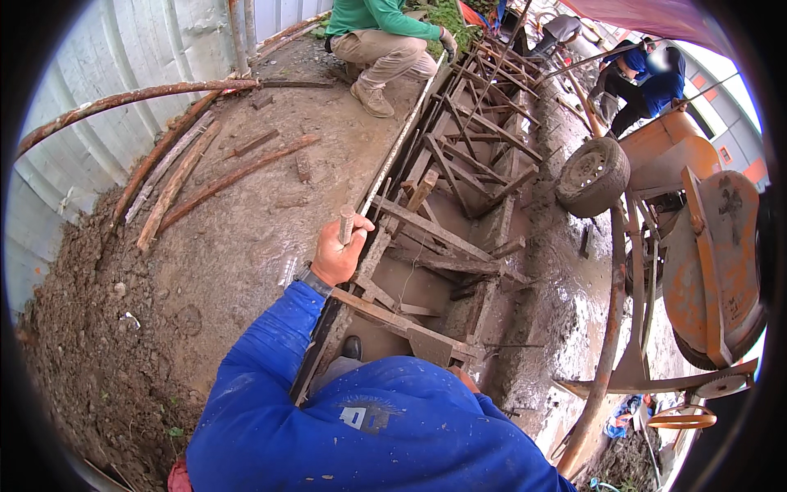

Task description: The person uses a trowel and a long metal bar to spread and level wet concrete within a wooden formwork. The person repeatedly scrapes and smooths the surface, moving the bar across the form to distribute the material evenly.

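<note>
My left hand [336,252] is closed around the top of a short upright stake [347,220] at the left edge of a wooden formwork trench [447,238]. A watch sits on that wrist, and the blue sleeve runs down to the lower edge. Beside the stake, a long plank [399,148] forms the trench's left side. Only a sliver of my right hand [464,379] shows behind my blue-clad shoulder, near a cross brace [393,318]; its fingers are hidden. A dark shoe tip [352,348] shows inside the trench below my left arm.
A person in a green shirt [379,37] crouches at the far end of the plank. Other people bend over at the top right [648,78]. An orange concrete mixer [697,238] with a tyre [592,176] stands right. Rusty poles [188,176] lie on muddy ground left, by a white wall.
</note>
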A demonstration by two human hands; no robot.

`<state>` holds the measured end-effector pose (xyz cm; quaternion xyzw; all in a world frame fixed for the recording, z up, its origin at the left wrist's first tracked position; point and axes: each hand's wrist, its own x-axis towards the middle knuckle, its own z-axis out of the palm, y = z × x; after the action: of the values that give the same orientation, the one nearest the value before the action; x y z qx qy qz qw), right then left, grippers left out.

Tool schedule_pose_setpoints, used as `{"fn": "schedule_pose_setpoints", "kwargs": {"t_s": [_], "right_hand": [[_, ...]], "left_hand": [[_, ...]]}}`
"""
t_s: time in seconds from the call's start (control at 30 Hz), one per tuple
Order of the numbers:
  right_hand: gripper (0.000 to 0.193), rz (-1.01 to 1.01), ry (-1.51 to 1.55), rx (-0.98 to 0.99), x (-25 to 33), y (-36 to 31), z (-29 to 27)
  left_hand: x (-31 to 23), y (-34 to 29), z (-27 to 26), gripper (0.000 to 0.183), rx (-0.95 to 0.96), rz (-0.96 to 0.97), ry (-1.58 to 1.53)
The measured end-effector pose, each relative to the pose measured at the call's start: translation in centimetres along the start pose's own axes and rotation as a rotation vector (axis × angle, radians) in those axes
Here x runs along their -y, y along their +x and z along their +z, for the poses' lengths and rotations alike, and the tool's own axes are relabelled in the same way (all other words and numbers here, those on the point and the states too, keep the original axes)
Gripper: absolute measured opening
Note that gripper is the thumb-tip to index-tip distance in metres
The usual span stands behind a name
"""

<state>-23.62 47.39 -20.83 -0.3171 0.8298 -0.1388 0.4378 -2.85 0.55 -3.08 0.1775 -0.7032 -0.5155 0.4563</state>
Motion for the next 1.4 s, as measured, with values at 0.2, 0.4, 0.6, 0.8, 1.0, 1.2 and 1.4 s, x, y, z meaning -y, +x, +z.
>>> {"fn": "schedule_pose_setpoints", "kwargs": {"t_s": [0.2, 0.4, 0.6, 0.8, 1.0, 1.2, 1.4], "right_hand": [[0.069, 0.047, -0.003, 0.009, 0.9, -0.2, -0.3], [0.065, 0.004, -0.007, 0.002, 0.9, 0.2, -0.2], [0.064, -0.037, -0.022, 0.0, -0.9, 0.8, -0.2], [0.065, 0.014, -0.01, 0.011, 1.2, 0.6, -0.4], [0.069, -0.057, -0.043, 0.001, -0.1, 1.1, -0.4], [0.07, -0.028, -0.041, 0.013, -0.3, 1.8, -0.2], [0.065, -0.045, -0.053, 0.032, 0.6, 1.6, -0.5]], "left_hand": [[-0.3, 0.1, 0.4, 0.013, -0.017, 0.012, -0.011], [-0.5, 0.1, 0.3, 0.013, -0.025, 0.017, -0.009], [-0.4, 0.2, 0.4, 0.011, -0.024, 0.02, -0.001], [-0.3, 0.1, 0.1, 0.01, -0.017, -0.02, 0.013], [-0.6, 0.1, 0.7, 0.013, -0.041, 0.015, -0.02], [-0.2, 0.1, 0.5, 0.014, -0.039, 0.025, -0.02], [-0.2, 0.0, 0.5, 0.014, -0.042, 0.031, -0.015]]}}
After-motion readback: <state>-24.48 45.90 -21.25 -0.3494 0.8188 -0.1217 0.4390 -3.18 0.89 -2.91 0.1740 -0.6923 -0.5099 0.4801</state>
